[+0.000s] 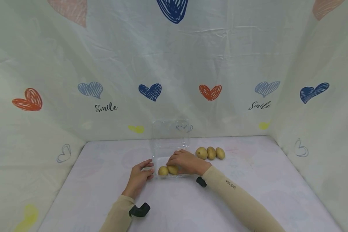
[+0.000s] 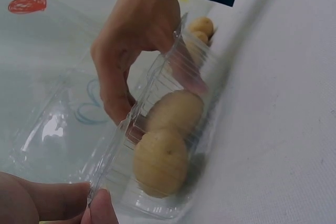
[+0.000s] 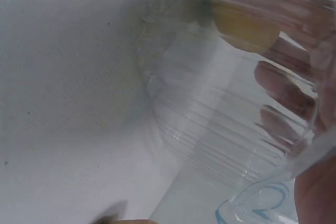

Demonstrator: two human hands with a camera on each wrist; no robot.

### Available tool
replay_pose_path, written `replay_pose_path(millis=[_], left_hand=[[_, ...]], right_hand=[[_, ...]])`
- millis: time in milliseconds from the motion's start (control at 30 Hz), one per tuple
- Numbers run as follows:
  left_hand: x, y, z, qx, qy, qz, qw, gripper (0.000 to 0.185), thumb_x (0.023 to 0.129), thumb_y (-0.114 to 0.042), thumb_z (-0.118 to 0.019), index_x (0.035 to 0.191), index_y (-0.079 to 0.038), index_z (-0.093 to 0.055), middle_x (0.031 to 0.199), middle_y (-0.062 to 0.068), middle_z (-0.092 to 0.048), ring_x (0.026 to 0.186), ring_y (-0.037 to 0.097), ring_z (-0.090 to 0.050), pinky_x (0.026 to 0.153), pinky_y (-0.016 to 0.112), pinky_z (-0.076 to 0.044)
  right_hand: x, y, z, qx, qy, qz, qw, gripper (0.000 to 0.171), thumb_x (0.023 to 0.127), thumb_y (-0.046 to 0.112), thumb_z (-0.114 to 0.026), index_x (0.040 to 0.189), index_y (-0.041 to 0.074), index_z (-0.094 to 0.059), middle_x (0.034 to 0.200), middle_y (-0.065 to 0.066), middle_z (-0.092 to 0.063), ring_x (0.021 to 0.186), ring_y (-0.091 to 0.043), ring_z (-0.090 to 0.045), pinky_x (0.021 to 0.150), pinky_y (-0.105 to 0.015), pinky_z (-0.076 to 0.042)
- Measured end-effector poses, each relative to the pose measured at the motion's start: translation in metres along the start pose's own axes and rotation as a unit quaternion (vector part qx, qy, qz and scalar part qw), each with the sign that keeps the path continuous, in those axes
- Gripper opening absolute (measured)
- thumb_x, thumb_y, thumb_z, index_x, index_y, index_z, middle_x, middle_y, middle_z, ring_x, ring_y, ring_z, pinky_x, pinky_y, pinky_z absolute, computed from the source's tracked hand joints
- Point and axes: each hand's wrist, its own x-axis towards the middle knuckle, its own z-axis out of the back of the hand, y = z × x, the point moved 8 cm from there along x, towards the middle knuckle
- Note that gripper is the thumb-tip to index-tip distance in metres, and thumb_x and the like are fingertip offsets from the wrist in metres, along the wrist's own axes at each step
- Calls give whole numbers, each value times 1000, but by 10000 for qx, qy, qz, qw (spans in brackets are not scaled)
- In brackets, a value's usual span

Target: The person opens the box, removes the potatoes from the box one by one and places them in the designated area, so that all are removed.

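Note:
A clear plastic clamshell box (image 1: 160, 162) stands on the table, its lid (image 1: 169, 130) raised at the back. My left hand (image 1: 140, 177) is at the box's left side; in the left wrist view its thumb and finger pinch the rim (image 2: 90, 191). Reaching into the box from the right, my right hand (image 1: 188, 162) holds a potato (image 1: 173, 169) between fingers and thumb, low inside. Another potato (image 2: 160, 163) lies against it, at the left end of the box. Through the clear wall, the right wrist view shows the right fingers (image 3: 283, 90) and part of a potato (image 3: 247, 27).
Three more potatoes, left (image 1: 201, 153), middle (image 1: 211, 153) and right (image 1: 220, 153), sit in a row on the white table (image 1: 104, 180), right of the box. Behind the table hangs a pale curtain (image 1: 235, 64) with printed hearts; the raised lid stands close to it.

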Motion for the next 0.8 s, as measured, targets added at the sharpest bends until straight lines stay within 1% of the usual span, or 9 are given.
replay_pose_path(millis=[167, 367, 600, 800], left_hand=[[1, 1, -1, -51, 16, -5, 10000, 48, 98, 9, -63, 146, 10, -55, 137, 30, -59, 88, 12, -61, 70, 21, -57], [2, 2, 0, 12, -3, -16, 10000, 48, 98, 8, -63, 146, 10, -55, 137, 29, -59, 88, 15, -62, 70, 21, -57], [2, 2, 0, -9, -35, -21, 10000, 47, 98, 9, -63, 144, 10, -57, 135, 28, -60, 88, 14, -62, 70, 20, -57], [1, 4, 0, 47, -51, 34, 10000, 47, 98, 10, -62, 145, 8, -58, 135, 27, -60, 88, 14, -62, 70, 20, -57]], right_hand=[[-4, -3, 5, -140, -113, -80, 9998, 52, 85, 28, -92, 133, 22, -73, 128, 8, -72, 124, -15, -61, 113, -38, -47], [-12, -5, 15, -357, -360, -49, 9987, 52, 86, 33, -90, 134, 20, -72, 128, 6, -72, 124, -17, -61, 111, -39, -48], [-25, -6, 28, -528, -642, 20, 9965, 54, 87, 32, -89, 135, 18, -70, 130, 5, -71, 125, -19, -60, 114, -38, -46], [-40, -9, 41, -564, -1037, 28, 9930, 53, 85, 31, -91, 132, 17, -71, 127, 4, -71, 122, -19, -61, 110, -37, -48]])
